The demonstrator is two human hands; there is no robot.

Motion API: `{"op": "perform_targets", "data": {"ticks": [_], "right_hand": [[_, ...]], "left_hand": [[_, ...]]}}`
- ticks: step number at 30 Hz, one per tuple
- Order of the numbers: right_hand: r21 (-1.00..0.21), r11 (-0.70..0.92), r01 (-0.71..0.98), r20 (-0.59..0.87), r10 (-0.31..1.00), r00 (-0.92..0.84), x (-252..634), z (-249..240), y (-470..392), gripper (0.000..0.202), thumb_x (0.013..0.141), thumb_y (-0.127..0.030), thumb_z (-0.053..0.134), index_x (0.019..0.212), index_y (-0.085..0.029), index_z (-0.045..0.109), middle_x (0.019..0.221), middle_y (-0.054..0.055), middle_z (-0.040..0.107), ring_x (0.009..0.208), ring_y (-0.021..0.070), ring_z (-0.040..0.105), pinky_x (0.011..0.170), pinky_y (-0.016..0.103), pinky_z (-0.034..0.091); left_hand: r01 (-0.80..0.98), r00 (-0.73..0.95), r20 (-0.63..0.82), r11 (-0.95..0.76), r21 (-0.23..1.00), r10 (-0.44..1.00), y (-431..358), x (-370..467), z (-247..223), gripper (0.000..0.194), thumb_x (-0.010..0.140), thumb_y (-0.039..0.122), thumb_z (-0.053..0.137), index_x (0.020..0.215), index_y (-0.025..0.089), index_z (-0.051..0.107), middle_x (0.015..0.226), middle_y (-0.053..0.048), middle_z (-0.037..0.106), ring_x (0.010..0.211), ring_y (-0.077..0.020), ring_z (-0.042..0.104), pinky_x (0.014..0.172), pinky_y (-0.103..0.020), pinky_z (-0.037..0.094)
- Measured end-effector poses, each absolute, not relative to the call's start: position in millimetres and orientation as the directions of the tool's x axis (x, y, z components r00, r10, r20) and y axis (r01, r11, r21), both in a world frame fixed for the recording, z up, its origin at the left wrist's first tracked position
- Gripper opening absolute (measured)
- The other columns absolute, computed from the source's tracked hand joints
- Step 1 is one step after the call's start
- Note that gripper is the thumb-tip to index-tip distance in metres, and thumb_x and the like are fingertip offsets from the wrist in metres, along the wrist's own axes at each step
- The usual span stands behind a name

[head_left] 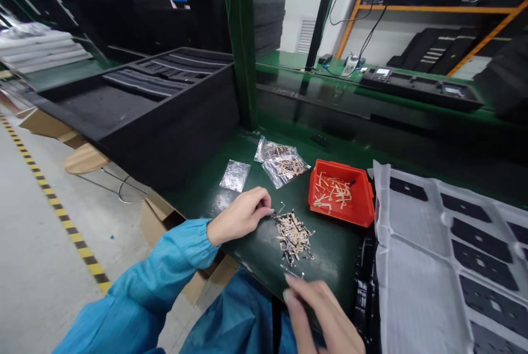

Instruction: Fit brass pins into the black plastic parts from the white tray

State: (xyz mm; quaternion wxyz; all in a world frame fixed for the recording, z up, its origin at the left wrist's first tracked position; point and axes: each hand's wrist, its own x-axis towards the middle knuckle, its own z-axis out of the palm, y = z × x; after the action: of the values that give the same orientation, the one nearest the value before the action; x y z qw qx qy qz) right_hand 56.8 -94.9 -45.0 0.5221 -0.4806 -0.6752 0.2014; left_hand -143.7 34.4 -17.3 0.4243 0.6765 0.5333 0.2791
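Observation:
My left hand (pixel 243 215) is closed in a pinch at the left edge of a pile of small thin parts (pixel 293 236). These parts are tan, black and silvery, heaped loosely on the dark green table (pixel 330 255). Whatever sits between the left fingertips is too small to make out. At the near side of the pile is my right hand (pixel 324 313), somewhat blurred, its thumb and forefinger slightly apart with nothing visible between them. A thin strip (pixel 292 272) lies just beyond its fingertips. Above the pile, a small bent piece (pixel 281 207) lies by itself.
A red bin (pixel 363 208) holding pale bent strips stands right of the pile. Behind lie clear bags of parts (pixel 286 167) and a flat clear bag (pixel 235 175). White sheeting with black plates (pixel 421 266) covers the right side. A large black box (pixel 177 123) stands left.

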Motion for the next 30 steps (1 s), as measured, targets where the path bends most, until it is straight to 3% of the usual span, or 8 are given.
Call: {"op": "perform_targets", "data": {"ticks": [3,6,11,15,22,27,30], "right_hand": [[-0.844,0.383,0.376,0.401,0.916,-0.033,44.0,-43.7,-71.0,0.011,0.100,-0.019,0.063,0.103,-0.023,0.073,0.085,0.000,0.078,0.061,0.0101,0.073,0.056,0.015,0.059],[-0.838,0.362,0.409,0.396,0.918,-0.003,33.2,-45.6,-53.7,0.012,0.101,-0.022,0.063,0.110,-0.021,0.072,0.090,0.001,0.078,0.063,0.0098,0.074,0.056,0.015,0.060],[-0.744,0.386,0.545,0.510,0.856,0.090,24.4,-51.5,-44.9,0.020,0.103,-0.020,0.059,0.119,-0.018,0.071,0.108,0.010,0.075,0.091,0.0168,0.076,0.074,0.025,0.064],[-0.662,0.422,0.620,0.552,0.833,0.023,28.0,-55.7,-44.7,0.021,0.103,-0.014,0.058,0.120,-0.017,0.071,0.107,0.009,0.074,0.099,0.0169,0.074,0.089,0.028,0.063],[-0.585,0.483,0.651,0.571,0.816,-0.092,42.6,-53.3,-40.7,0.022,0.101,-0.005,0.059,0.115,-0.015,0.072,0.102,0.008,0.073,0.094,0.0148,0.073,0.087,0.025,0.061],[-0.608,0.509,0.610,0.576,0.811,-0.103,48.2,-52.7,-40.3,0.026,0.099,0.000,0.056,0.116,-0.014,0.069,0.104,0.007,0.072,0.099,0.0126,0.072,0.095,0.023,0.060],[-0.627,0.520,0.579,0.580,0.809,-0.099,49.8,-52.8,-41.9,0.026,0.099,0.002,0.057,0.116,-0.014,0.069,0.104,0.006,0.072,0.099,0.0109,0.071,0.097,0.020,0.058]], "left_hand": [[0.274,0.257,-0.121,0.048,0.961,0.959,31.7,-145.9,-11.9,0.021,0.092,0.035,0.073,0.084,0.019,0.062,0.080,0.000,0.060,0.072,-0.0161,0.054,0.068,-0.029,0.042],[0.024,0.219,-0.200,0.199,0.980,0.955,19.1,-137.5,-11.5,0.030,0.087,0.042,0.080,0.085,0.018,0.063,0.077,0.001,0.060,0.071,-0.0144,0.055,0.069,-0.026,0.044],[-0.376,0.187,-0.387,0.430,0.821,0.903,-9.3,-107.8,-21.3,0.035,0.084,0.045,0.082,0.087,0.018,0.061,0.075,0.002,0.058,0.064,-0.0111,0.054,0.066,-0.024,0.045],[-0.585,0.158,-0.456,0.455,0.671,0.876,-20.5,-87.2,-30.6,0.034,0.080,0.040,0.086,0.086,0.019,0.060,0.081,0.001,0.062,0.071,-0.0104,0.059,0.071,-0.023,0.050],[-0.665,0.108,-0.452,0.402,0.629,0.885,-20.4,-79.9,-33.9,0.029,0.076,0.029,0.091,0.079,0.018,0.064,0.075,0.004,0.064,0.066,-0.0101,0.060,0.063,-0.022,0.049],[-0.616,0.215,-0.450,0.478,0.626,0.867,-14.8,-86.5,-34.6,0.031,0.077,0.030,0.094,0.076,0.014,0.068,0.072,-0.001,0.068,0.066,-0.0120,0.062,0.064,-0.024,0.049],[-0.624,0.267,-0.465,0.519,0.584,0.844,-12.0,-88.9,-35.4,0.033,0.073,0.029,0.098,0.092,0.014,0.075,0.078,-0.001,0.070,0.065,-0.0099,0.061,0.063,-0.022,0.047]]}}
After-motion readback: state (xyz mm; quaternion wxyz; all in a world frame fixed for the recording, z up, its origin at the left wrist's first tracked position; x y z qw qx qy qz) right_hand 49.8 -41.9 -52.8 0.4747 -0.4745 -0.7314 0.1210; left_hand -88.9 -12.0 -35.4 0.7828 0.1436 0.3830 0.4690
